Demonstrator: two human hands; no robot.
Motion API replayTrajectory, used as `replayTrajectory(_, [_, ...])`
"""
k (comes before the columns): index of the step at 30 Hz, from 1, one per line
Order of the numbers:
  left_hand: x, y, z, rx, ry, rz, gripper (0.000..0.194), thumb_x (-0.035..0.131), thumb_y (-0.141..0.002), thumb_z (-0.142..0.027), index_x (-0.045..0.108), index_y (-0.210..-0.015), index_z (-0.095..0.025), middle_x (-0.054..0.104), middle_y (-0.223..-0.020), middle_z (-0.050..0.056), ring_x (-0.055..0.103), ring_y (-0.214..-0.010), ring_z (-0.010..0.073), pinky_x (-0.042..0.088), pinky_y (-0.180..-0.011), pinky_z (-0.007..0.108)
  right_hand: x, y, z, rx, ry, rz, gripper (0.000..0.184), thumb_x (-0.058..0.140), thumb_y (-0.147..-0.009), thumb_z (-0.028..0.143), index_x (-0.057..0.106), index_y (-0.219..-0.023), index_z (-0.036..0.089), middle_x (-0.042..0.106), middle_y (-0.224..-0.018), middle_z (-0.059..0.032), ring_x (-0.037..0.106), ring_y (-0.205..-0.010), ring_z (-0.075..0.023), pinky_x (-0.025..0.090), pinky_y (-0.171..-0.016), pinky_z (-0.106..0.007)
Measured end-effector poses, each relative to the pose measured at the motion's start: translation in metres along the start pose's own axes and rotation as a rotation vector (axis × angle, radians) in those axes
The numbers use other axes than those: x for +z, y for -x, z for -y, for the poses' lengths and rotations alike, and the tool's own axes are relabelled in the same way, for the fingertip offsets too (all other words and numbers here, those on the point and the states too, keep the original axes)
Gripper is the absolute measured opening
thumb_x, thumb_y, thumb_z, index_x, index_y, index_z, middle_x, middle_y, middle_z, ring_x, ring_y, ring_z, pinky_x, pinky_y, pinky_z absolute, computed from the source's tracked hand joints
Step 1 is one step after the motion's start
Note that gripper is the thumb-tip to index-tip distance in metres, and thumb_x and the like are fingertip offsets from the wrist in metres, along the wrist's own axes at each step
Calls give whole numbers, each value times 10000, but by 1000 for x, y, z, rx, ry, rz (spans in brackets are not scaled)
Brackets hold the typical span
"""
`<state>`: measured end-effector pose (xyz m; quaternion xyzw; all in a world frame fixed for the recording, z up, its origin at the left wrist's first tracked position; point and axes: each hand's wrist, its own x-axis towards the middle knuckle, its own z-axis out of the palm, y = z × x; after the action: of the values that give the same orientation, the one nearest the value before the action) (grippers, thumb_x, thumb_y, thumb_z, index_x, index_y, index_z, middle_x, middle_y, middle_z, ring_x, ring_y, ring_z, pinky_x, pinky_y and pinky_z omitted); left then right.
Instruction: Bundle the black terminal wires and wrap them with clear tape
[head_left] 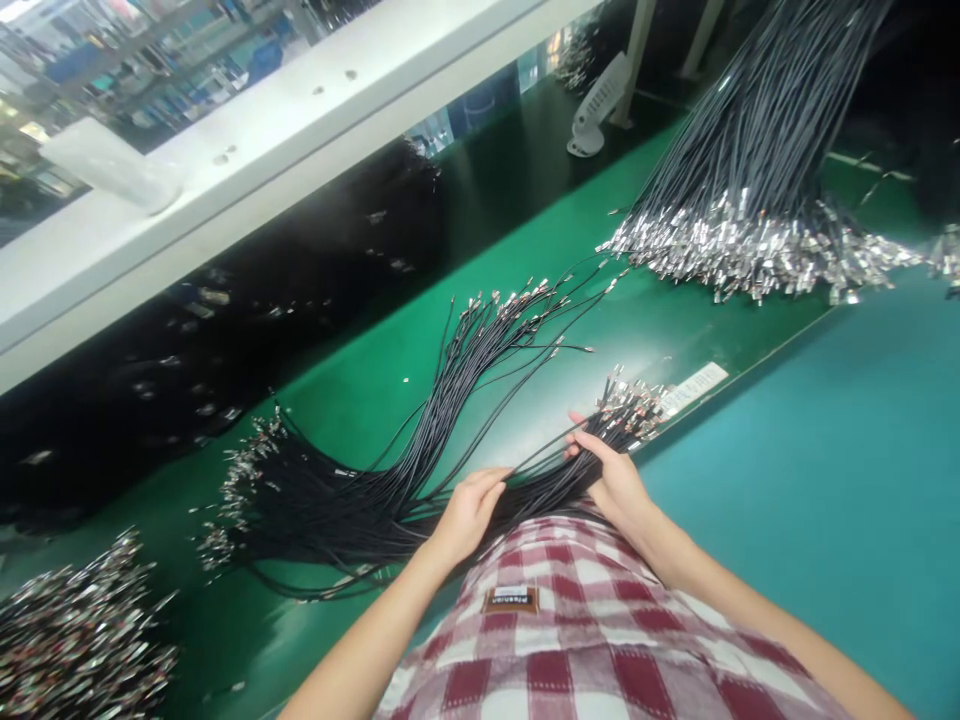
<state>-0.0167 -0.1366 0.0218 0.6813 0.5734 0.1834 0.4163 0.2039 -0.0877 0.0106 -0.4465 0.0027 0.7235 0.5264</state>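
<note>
A bundle of black cables (547, 492) with small silvery end terminals (634, 405) lies along the table's near edge, in front of my checked apron (570, 620). My left hand (471, 508) is closed on a few of the cables, thumb against fingers, near the middle of their length. Farther right, my right hand (613, 475) curls around cables just short of the terminals, and a thin strand passes by its thumb and forefinger. Part of its grip is hidden. Leftward, the cables join a larger spread (322, 510); another bunch (450, 385) bends away toward the back.
A thick pile of cables with silvery ends (750, 240) covers the back right of the green table (390, 350). More terminals (82, 640) heap at the lower left. A paper label (696, 388) sticks near the edge. A white shelf beam (277, 160) crosses above dark cable heaps.
</note>
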Motion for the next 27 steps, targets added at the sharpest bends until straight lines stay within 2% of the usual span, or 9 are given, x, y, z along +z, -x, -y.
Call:
replayTrajectory(4, [22, 10, -4, 38, -48, 122, 444, 372, -993, -410, 540, -1354, -212, 626, -1282, 118, 573, -1180, 245, 431, -1033, 437, -5, 7, -1, 32, 18, 8, 298, 844, -575, 186, 717, -845, 196, 666, -725, 19, 548, -600, -105, 508, -590, -222])
replayTrajectory(9, [31, 13, -10, 69, -133, 232, 720, 640, -812, -575, 443, -1418, -241, 573, -1264, 142, 559, -1145, 302, 454, -982, 470, -15, 20, -2, 17, 128, -33, 293, 839, -550, 215, 705, -811, 211, 668, -765, 19, 570, -692, -129, 504, -646, -226])
replayTrajectory(12, [36, 19, -11, 54, -114, 197, 599, 638, -834, -524, 528, -1335, -214, 588, -1158, 134, 596, -1049, 277, 487, -933, 425, -18, 32, -5, -38, 197, 103, 310, 860, -553, 243, 671, -798, 241, 685, -909, -8, 605, -873, -184, 506, -815, -306])
replayTrajectory(15, [36, 24, -7, 87, -61, 220, 543, 639, -837, -507, 579, -1281, -200, 600, -1127, 132, 607, -1023, 270, 489, -922, 400, -16, 46, -10, -82, 235, 204, 305, 873, -600, 312, 612, -741, 242, 602, -703, 14, 596, -776, -176, 500, -832, -358])
replayTrajectory(18, [20, 16, 5, 137, 103, 389, 509, 569, -878, -537, 609, -1251, -193, 634, -1115, 117, 611, -1023, 226, 474, -928, 325, -11, 61, -17, -140, 221, 246, 320, 827, -690, 393, 555, -698, 225, 407, -533, 67, 450, -530, -103, 493, -678, -297])
replayTrajectory(20, [3, 4, 20, 118, 198, 520, 499, 333, -989, -503, 600, -1259, -179, 660, -1118, 96, 616, -1026, 177, 463, -913, 275, -6, 76, -22, -182, 216, 281, 322, 786, -736, 421, 537, -696, 220, 366, -509, 73, 387, -478, -88, 465, -612, -272])
replayTrajectory(22, [-15, -9, 42, 100, 123, 547, 546, 160, -1027, -412, 605, -1236, -174, 669, -1133, 76, 609, -1048, 149, 442, -919, 264, 1, 95, -28, -236, 229, 308, 330, 759, -758, 440, 523, -690, 220, 356, -486, 72, 369, -455, -87, 440, -575, -261])
replayTrajectory(23, [-24, -13, 55, 118, 1, 543, 523, 186, -1025, -402, 632, -1182, -179, 672, -1127, 70, 598, -1066, 154, 427, -936, 274, 4, 107, -31, -266, 237, 317, 341, 749, -763, 453, 512, -681, 221, 349, -473, 72, 359, -445, -88, 427, -559, -258])
replayTrajectory(27, [-62, -10, 106, 309, -634, 553, 161, 583, -850, -296, 677, -760, -200, 685, -966, 59, 547, -1094, 213, 336, -1035, 342, 8, 163, -42, -352, 286, 316, 417, 700, -772, 542, 453, -647, 231, 320, -436, 70, 329, -408, -106, 402, -512, -280])
